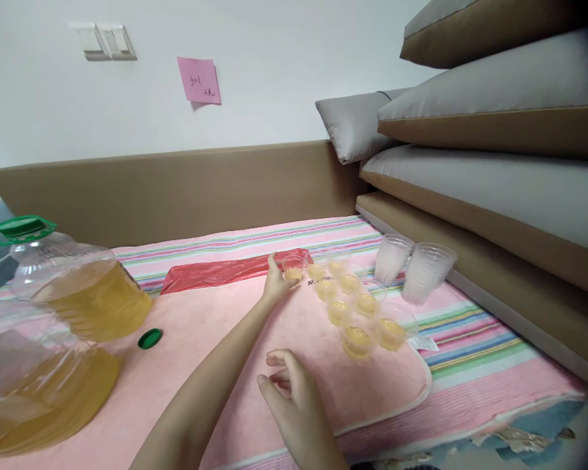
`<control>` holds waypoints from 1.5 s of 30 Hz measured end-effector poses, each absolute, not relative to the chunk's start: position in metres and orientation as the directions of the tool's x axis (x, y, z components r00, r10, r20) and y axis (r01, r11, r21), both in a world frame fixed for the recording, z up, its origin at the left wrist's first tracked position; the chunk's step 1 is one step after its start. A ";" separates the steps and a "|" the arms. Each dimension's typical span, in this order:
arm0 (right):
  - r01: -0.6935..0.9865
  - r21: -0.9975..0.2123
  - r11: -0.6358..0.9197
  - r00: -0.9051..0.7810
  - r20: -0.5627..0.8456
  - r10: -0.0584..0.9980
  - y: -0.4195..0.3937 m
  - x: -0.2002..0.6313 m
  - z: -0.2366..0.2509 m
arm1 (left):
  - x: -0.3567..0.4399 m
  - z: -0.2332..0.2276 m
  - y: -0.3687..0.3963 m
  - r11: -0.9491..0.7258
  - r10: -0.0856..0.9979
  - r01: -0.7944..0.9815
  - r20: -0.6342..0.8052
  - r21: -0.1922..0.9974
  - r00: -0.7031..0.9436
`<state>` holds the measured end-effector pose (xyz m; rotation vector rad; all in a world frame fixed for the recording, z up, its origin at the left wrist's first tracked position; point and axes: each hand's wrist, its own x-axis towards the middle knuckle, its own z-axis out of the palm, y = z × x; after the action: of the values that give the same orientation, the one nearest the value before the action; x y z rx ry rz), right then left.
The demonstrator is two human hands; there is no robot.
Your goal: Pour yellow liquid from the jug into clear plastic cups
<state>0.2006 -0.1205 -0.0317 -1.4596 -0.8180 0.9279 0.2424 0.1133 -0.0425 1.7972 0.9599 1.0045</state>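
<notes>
At the far edge of the pink mat (245,313), my left hand (276,282) has its thumb and fingers around a small clear plastic cup (294,273) with yellow liquid in it. That cup stands at the left end of a group of several similar cups, among them a near one (357,341) and one at its right (390,331). Closer to me, my right hand (296,388) hovers over the mat with nothing in it, thumb and curled fingers apart. The nearest cups lie up and to the right of it.
Two large clear jugs of yellow liquid, a far one (95,297) and a near one (53,398), stand at left. Beside them lies a green cap (149,338). Red plastic (235,271) lies behind. Stacked clear cups (426,274) stand at right, beside piled cushions (490,176).
</notes>
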 end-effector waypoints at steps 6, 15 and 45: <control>-0.006 -0.998 -0.057 0.488 -0.053 0.871 -0.116 0.210 -0.024 | 0.204 -0.033 0.091 -0.369 0.895 0.227 0.279 0.901 0.347; 0.021 -0.999 0.028 0.489 0.035 0.872 -0.111 0.225 -0.017 | 0.103 -0.010 0.006 -0.361 0.857 0.235 0.222 0.902 0.464; 0.638 -0.670 -0.379 0.706 0.312 0.636 -0.140 0.549 0.066 | 0.095 -0.041 -0.053 -0.549 0.795 0.250 0.406 0.798 0.451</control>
<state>0.5486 -0.1395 0.0664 -2.0970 -0.9680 -0.0038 0.0955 -0.0529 -0.0411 2.0374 0.8707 1.0521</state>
